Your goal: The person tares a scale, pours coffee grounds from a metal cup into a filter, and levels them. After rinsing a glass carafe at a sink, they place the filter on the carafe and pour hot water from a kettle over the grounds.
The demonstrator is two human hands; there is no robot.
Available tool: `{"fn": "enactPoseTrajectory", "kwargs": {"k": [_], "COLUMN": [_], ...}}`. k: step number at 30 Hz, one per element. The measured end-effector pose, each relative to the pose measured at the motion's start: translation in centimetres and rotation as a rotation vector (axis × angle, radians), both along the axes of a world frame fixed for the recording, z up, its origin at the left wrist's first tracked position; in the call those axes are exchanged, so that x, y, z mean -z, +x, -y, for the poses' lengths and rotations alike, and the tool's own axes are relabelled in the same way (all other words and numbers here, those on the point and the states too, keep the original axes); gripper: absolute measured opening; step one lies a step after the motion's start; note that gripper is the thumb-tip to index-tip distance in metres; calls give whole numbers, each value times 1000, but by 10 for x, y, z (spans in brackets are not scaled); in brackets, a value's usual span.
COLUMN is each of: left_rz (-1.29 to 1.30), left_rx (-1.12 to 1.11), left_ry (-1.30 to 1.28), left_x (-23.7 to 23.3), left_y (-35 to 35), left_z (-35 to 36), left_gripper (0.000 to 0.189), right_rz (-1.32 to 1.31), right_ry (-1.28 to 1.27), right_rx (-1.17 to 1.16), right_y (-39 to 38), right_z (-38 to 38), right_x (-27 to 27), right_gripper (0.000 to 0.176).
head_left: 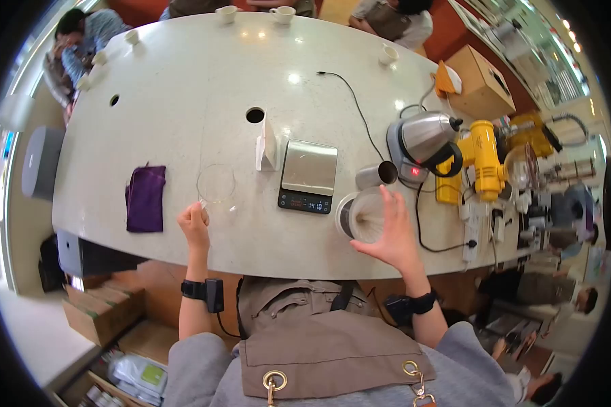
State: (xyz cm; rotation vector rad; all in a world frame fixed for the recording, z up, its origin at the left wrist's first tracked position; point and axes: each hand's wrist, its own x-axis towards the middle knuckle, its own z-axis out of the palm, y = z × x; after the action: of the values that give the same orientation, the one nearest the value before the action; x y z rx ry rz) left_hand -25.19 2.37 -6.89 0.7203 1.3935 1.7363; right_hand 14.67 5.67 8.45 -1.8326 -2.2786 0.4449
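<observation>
My left hand (195, 226) is closed in a fist at the near edge of a clear glass server (216, 183); its fingers seem to be round the handle, which they hide. My right hand (395, 234) curves round a clear coffee dripper (368, 216) lined with a pale filter, thumb on the near side and fingers on the far side. Just behind the dripper lies a metal cup (376, 176), tilted or on its side. A digital scale (309, 169) with a lit display sits between my hands, nothing on its plate. Beside it stands a white folded card (267, 152).
A steel kettle (424, 136) rests on its base at the right, near a yellow grinder (485, 163) and a power strip (473, 234). A purple cloth (146, 199) lies left. Cables cross the table (183, 88). Several white cups (282, 14) line the far edge, where people sit.
</observation>
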Motion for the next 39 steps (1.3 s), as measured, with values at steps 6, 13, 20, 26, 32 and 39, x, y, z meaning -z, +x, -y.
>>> {"fn": "enactPoseTrajectory", "kwargs": {"k": [6,13,20,26,32,39], "left_rz": [-107,-172,-21,-90,-458,-865], "left_rx": [211,370,431,414,319,93], "left_ry": [-64,-48,44,14,83,53], "left_x": [12,17,29,31,22,22], "left_y": [-25,-44,-45,-44,-56,-100], "left_z": [-15,-26,-29,-26,-21,2], "left_gripper": [41,43,40,35,25,30], "right_rz": [-127,-283,-136,-110,-101,-58], "right_ry": [93,73,170,74,17,26], "right_rx": [113,386,436,445,437,403], "right_y": [16,32,12,-1,-13,-15], "right_z": [8,22,23,4,4,10], "right_x": [-3,-27,-44,9,30,30], "right_gripper": [111,103,104,107,108,109]}}
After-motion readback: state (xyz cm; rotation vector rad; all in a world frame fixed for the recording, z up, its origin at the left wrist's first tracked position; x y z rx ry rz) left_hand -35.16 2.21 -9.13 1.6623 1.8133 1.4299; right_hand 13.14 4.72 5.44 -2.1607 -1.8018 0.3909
